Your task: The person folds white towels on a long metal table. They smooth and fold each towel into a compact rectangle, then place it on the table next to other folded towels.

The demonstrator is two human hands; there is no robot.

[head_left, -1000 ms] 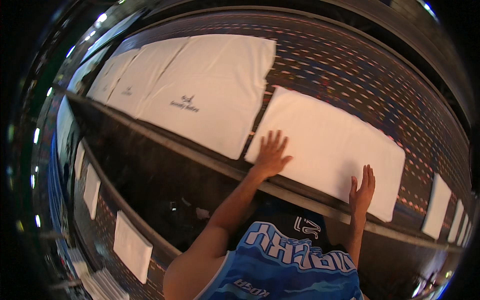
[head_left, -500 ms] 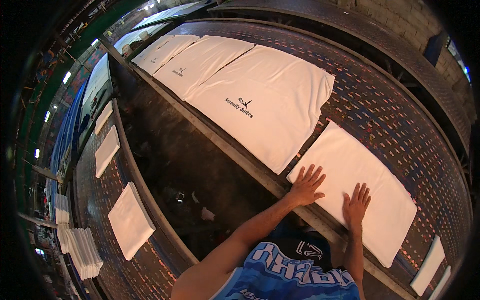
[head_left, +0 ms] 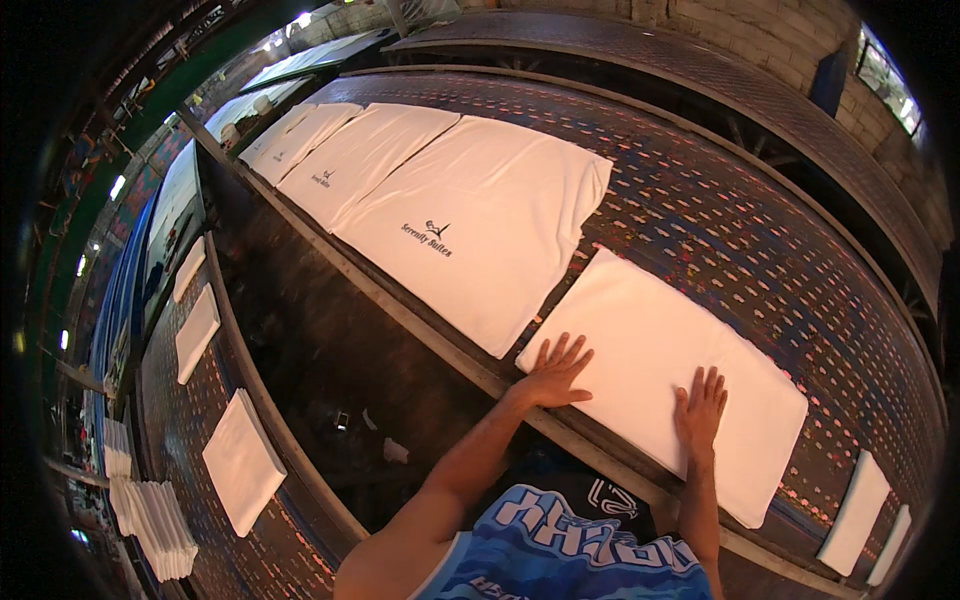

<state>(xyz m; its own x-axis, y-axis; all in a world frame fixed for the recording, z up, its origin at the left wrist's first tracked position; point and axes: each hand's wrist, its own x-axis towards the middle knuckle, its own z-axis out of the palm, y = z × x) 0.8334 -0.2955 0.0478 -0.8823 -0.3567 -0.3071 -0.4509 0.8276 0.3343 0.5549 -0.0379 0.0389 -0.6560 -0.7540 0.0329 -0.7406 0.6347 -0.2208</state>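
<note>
A plain white folded cloth (head_left: 680, 345), which looks like a towel, lies flat on the long dark table in front of me. My left hand (head_left: 558, 372) rests on its near left corner, fingers spread and palm down. Further right along the same cloth lies my right hand (head_left: 702, 408), also flat with fingers stretched out. Neither hand grips anything. To the left, a wider white cloth (head_left: 480, 220) with a dark printed emblem is spread out, its top surface slightly rippled near the right edge. A narrow gap separates it from the folded cloth.
More printed white cloths (head_left: 370, 150) continue along the table's far left. Folded white cloths (head_left: 853, 512) lie at the right end. Across a dark aisle (head_left: 300, 300), another table holds a folded cloth (head_left: 243, 462) and a stack of folded cloths (head_left: 160, 530). A raised rail (head_left: 440, 345) borders my table.
The view has turned a little, so the table and cloths appear shifted left. My right hand has slid slightly rightward over the cloth, away from my left hand, which stays at the corner.
</note>
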